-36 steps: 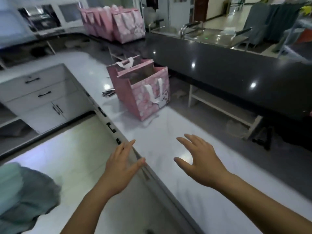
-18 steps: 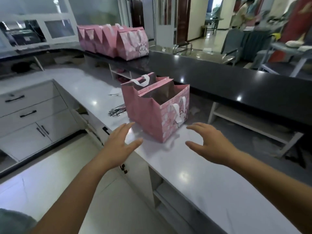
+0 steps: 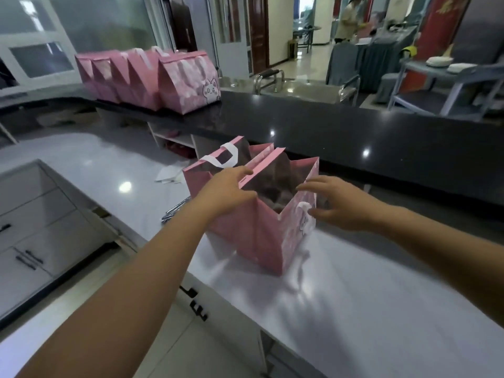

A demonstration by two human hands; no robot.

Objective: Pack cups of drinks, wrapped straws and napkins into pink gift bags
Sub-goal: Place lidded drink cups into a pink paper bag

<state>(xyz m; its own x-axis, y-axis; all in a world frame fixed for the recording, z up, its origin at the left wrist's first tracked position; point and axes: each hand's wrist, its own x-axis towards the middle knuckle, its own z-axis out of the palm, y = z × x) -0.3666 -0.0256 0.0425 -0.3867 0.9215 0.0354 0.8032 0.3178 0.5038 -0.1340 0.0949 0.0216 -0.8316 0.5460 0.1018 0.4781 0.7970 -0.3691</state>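
An open pink gift bag [image 3: 263, 236] with a cat print stands on the white counter [image 3: 354, 309]. A second pink bag [image 3: 203, 177] with a white handle stands right behind it. My left hand [image 3: 226, 193] rests on the near bag's left side, its fingers reaching over the top rim. At the bag's right side my right hand [image 3: 336, 204] has its fingers spread, the thumb close to the printed face. The bag's inside is dark, and I cannot tell what it holds. Wrapped straws [image 3: 174, 210] lie left of the bags, and white napkins [image 3: 169, 174] lie farther back.
Several filled pink bags [image 3: 152, 77] stand in a row on the raised black counter [image 3: 354, 137]. A sink with a faucet [image 3: 268, 77] lies behind it. White drawers [image 3: 32, 214] are on the left. A person [image 3: 346, 17] stands far back among chairs.
Both hands have reached forward from above the counter edge to the near pink bag, one on each side of it. The view has come closer to the bags.
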